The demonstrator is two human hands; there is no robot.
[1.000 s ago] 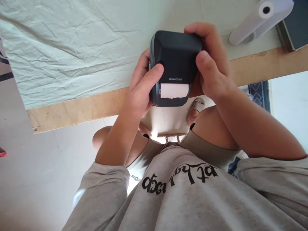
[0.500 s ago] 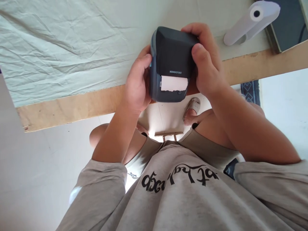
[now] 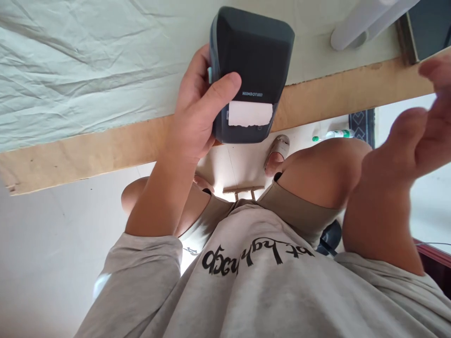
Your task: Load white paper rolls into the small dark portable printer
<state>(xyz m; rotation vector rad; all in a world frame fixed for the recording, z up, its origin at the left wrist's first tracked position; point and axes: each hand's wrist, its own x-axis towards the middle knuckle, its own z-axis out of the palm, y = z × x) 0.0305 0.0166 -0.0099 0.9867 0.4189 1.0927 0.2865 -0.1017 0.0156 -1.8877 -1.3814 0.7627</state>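
A dark label printer (image 3: 255, 56) marked NIIMBOT is held up above the table's front edge. My left hand (image 3: 200, 101) grips its left side, thumb across the front face and the other fingers hidden behind it. From the printer's slot sticks a short white paper strip (image 3: 250, 114) with a ragged lower end. Well off to the right, my right hand (image 3: 419, 122) is raised and slightly blurred, fingers apart, and nothing shows in it. Part of that hand runs out of the frame.
A pale green cloth (image 3: 88, 61) covers the table, with a bare wooden edge (image 3: 141, 137) in front. At the back right stand a white paper roll (image 3: 359, 26) and a dark flat box (image 3: 428, 30). A bottle (image 3: 340, 134) lies on the floor beyond my knee.
My right hand has let go of the printer and swung away to the right. My left thumb has moved onto the printer's front, and the printer sits slightly higher in view.
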